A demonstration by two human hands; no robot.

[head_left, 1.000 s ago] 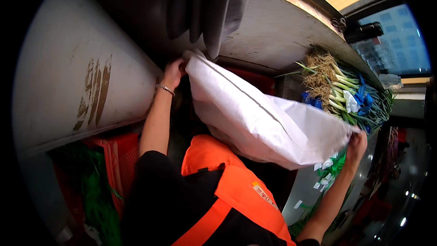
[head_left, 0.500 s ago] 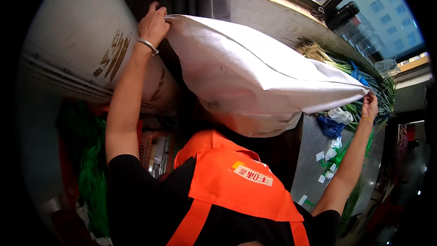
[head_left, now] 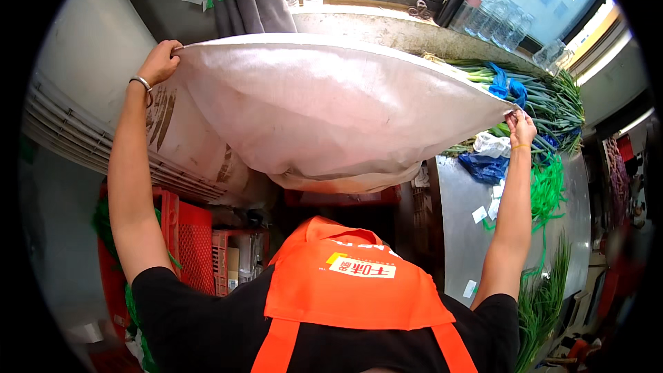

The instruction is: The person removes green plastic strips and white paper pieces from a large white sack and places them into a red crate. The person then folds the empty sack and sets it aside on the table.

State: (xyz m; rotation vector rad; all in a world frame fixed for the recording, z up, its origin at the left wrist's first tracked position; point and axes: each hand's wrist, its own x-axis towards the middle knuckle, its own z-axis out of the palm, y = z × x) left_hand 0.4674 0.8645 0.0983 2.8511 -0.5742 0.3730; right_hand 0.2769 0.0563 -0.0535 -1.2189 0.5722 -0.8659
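Note:
A large white cloth (head_left: 324,107) hangs stretched between my two hands, sagging in a wide curve with its top edge pulled taut. My left hand (head_left: 160,63) is closed on its left corner, beside a white stained panel. At the far right, my right hand (head_left: 521,128) pinches the opposite corner, close to a heap of green onions (head_left: 545,100). Grimy, orange-tinged patches show along the cloth's lower edge. What lies behind the cloth is hidden.
A metal table (head_left: 456,235) at right bears a blue plastic bag (head_left: 482,168), green ties (head_left: 547,190) and paper tags. Red crates (head_left: 195,245) stand at lower left. Water bottles (head_left: 494,17) and a black thermos (head_left: 454,0) line the windowsill. A grey curtain (head_left: 252,0) hangs at the back.
Both hands have shifted left in view, the left one lower and the right one higher. The cloth has gone from folded and tilted to spread more level. Both grips stay closed.

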